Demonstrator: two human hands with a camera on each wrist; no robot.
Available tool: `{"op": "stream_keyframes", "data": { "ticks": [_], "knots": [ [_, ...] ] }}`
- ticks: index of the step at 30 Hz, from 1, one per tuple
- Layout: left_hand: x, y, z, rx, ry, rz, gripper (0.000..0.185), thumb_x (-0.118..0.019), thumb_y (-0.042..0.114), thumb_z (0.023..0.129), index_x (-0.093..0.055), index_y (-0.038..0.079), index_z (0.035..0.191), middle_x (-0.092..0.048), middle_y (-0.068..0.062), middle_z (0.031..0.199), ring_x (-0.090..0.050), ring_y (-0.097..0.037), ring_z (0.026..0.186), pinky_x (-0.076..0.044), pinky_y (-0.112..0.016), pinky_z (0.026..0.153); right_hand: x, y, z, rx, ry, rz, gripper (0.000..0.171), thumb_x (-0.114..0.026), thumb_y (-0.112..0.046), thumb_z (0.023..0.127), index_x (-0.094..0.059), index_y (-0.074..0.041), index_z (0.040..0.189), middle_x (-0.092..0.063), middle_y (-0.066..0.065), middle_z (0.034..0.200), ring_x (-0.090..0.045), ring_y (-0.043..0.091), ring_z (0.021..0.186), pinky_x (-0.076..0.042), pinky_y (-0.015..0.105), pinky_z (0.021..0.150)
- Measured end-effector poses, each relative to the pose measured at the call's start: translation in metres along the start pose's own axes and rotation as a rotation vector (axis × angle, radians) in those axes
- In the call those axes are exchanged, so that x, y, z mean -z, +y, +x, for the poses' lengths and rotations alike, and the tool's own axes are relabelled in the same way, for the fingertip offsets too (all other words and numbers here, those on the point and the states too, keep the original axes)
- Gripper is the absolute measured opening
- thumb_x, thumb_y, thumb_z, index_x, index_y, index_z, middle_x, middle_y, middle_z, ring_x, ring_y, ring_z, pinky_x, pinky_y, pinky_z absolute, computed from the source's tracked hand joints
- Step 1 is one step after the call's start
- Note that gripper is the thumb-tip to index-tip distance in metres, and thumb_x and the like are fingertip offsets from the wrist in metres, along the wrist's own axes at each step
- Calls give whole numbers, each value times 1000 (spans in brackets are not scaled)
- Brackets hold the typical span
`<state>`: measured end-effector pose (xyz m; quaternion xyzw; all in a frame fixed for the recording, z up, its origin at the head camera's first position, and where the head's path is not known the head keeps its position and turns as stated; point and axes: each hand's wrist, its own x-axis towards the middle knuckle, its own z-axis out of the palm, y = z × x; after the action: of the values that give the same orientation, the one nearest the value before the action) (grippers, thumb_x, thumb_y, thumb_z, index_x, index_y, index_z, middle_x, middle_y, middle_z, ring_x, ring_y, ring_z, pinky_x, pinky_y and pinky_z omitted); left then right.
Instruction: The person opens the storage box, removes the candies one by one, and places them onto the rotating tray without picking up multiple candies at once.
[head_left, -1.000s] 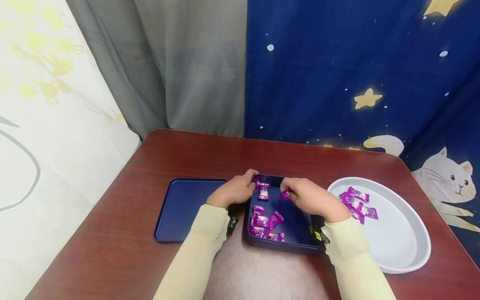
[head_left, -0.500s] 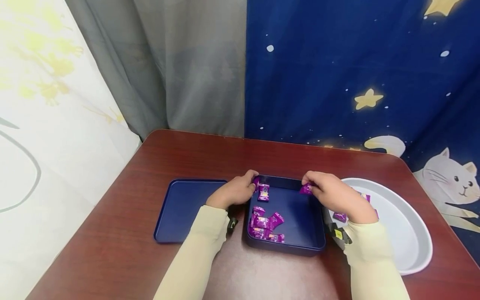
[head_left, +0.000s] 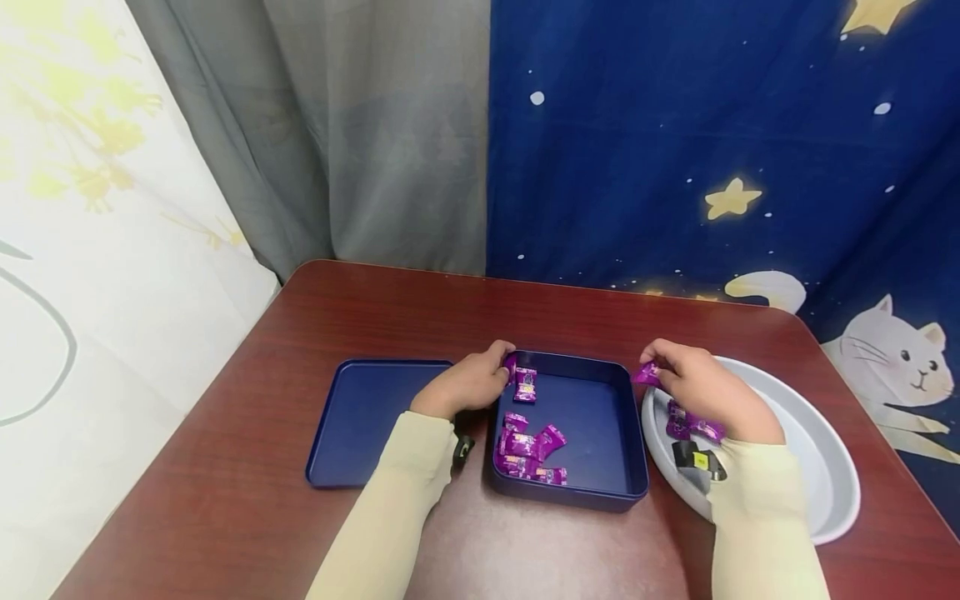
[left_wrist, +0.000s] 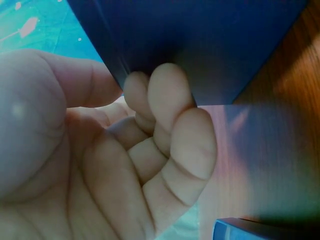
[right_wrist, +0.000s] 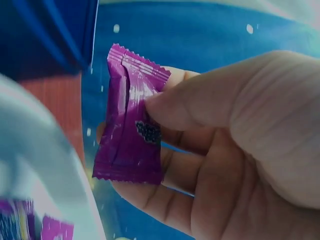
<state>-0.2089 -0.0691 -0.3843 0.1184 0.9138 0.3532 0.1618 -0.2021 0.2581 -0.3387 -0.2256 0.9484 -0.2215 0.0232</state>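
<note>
A dark blue square box sits mid-table with several purple wrapped candies along its left side. My left hand grips the box's far-left corner; in the left wrist view its curled fingers press against the blue wall. My right hand hovers over the left rim of a white oval plate, pinching one purple candy between thumb and fingers. The wrist view shows that wrapper held flat under the thumb. More purple candies lie on the plate beneath the hand.
The box's blue lid lies flat to the left of the box. The dark red table has rounded corners. Curtains hang close behind its far edge: grey, and blue with stars and a cat.
My right hand lifted one purple candy out of the box and carried it rightward to the plate's left rim. The left hand stayed on the box corner.
</note>
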Motion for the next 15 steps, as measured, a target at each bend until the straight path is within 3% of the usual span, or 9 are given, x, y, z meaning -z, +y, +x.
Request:
{"op": "stream_keyframes", "data": {
  "ticks": [6,12,15],
  "knots": [
    [0,0,0,-1,0,7,44,-43,23,106,-37,17,149,-55,-12,136,-56,-25,111,-42,-47,104,5,27,-11,-131,13,-40,20,-52,4,92,-61,-3,108,-65,14,94,-57,32,85,-46,55,81],
    [0,1,-2,6,3,-10,44,-44,23,105,-37,17,149,-56,-12,135,-57,-26,114,-43,-50,103,7,42,-20,-231,-51,-23,24,-52,4,90,-59,0,112,-61,13,88,-56,25,76,-46,41,68],
    [1,0,-1,3,1,-10,44,-44,23,105,-37,17,149,-55,-12,136,-56,-26,114,-42,-49,103,6,44,-21,-248,-65,-32,24,-51,5,89,-59,1,112,-61,14,88,-55,26,76,-46,42,69]
  ]
}}
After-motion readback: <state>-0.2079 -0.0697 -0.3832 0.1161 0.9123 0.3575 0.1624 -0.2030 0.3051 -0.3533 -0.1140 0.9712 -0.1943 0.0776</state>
